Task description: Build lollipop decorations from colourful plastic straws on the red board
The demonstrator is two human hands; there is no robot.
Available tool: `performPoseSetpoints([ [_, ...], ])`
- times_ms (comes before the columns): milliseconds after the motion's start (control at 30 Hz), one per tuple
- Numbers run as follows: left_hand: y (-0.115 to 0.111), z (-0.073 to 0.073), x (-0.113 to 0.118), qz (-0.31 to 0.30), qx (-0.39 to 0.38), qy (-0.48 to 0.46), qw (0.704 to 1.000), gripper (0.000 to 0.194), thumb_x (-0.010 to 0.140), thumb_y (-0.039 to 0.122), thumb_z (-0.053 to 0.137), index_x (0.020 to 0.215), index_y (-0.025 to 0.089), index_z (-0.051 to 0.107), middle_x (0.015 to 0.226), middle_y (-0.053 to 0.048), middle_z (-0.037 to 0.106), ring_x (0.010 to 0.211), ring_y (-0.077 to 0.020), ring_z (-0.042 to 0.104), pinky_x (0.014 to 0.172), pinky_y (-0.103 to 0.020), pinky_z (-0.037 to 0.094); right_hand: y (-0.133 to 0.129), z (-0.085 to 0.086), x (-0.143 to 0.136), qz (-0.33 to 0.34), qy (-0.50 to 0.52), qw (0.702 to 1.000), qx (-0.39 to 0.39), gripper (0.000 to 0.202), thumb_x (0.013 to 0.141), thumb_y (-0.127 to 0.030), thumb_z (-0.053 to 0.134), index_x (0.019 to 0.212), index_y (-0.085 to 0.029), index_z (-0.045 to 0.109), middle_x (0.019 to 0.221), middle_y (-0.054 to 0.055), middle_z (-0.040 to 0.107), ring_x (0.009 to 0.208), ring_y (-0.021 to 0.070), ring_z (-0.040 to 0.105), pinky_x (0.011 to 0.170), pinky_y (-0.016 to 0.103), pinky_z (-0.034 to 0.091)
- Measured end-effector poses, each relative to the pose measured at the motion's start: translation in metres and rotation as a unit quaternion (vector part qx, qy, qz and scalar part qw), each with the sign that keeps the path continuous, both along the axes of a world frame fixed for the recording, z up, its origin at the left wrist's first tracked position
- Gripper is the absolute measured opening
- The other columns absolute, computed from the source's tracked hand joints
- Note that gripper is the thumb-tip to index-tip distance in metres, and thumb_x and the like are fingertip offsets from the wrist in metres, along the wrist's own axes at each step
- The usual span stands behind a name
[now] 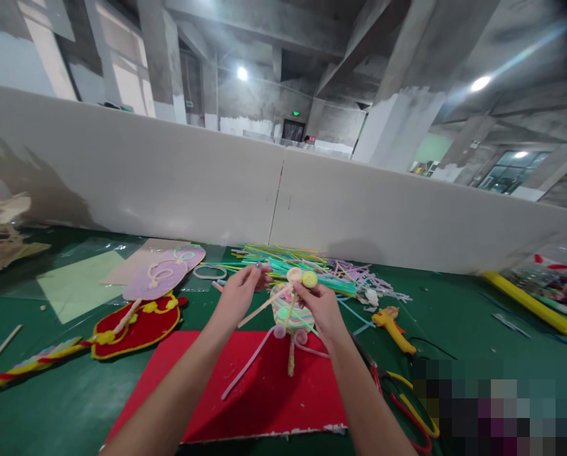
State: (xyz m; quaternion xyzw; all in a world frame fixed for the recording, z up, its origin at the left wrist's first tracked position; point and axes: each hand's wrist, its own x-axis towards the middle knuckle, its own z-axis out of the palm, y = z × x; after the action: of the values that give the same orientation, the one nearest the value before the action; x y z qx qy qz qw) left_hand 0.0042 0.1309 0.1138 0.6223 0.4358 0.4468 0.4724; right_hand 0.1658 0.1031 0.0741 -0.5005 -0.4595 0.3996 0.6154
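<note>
My right hand [320,305] pinches pipe-cleaner stems between thumb and fingers. At their tops are a pale pink coiled disc [293,275] and a yellow coiled disc [309,279]. To the left of it, my left hand [241,290] is raised with thumb and fingers together. A small shiny spot shows at its fingertips; I cannot make out what it is. Below and between the hands lies a round striped pastel piece [283,311] with a twisted stem [291,358]. A lilac pipe cleaner [248,367] curls away from it over a red board [207,373].
Loose pipe cleaners [268,263] are heaped behind the hands. On the right lie a yellow glue gun [394,329] and scissors [414,411] with red and yellow handles. Purple felt [164,272] and a red, yellow-edged piece [145,329] are at left. A white partition [207,183] stands behind.
</note>
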Motion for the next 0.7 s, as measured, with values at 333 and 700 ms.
performPoseSetpoints([
  [333, 0.001, -0.017, 0.004, -0.125, 0.087, 0.067, 0.986, 0.021, 0.068, 0.031, 0.051, 0.079, 0.015, 0.06, 0.068, -0.002, 0.061, 0.061, -0.0119, 0.055, 0.059, -0.022, 0.043, -0.002, 0.002, -0.001, -0.01, 0.005, 1.0, 0.007, 0.027, 0.061, -0.037, 0.063, 0.07, -0.012, 0.061, 0.057, 0.001, 0.057, 0.049, 0.0097, 0.046, 0.049, 0.023, 0.038],
  [700, 0.002, -0.015, 0.006, -0.064, 0.123, 0.062, 0.988, 0.028, 0.074, 0.038, 0.044, 0.079, 0.015, 0.06, 0.076, -0.003, 0.062, 0.07, -0.0132, 0.055, 0.065, -0.022, 0.041, -0.005, 0.008, -0.008, 0.065, -0.093, 0.993, -0.014, 0.026, 0.06, -0.037, 0.063, 0.069, -0.013, 0.064, 0.061, 0.003, 0.061, 0.053, 0.0118, 0.049, 0.049, 0.023, 0.038],
])
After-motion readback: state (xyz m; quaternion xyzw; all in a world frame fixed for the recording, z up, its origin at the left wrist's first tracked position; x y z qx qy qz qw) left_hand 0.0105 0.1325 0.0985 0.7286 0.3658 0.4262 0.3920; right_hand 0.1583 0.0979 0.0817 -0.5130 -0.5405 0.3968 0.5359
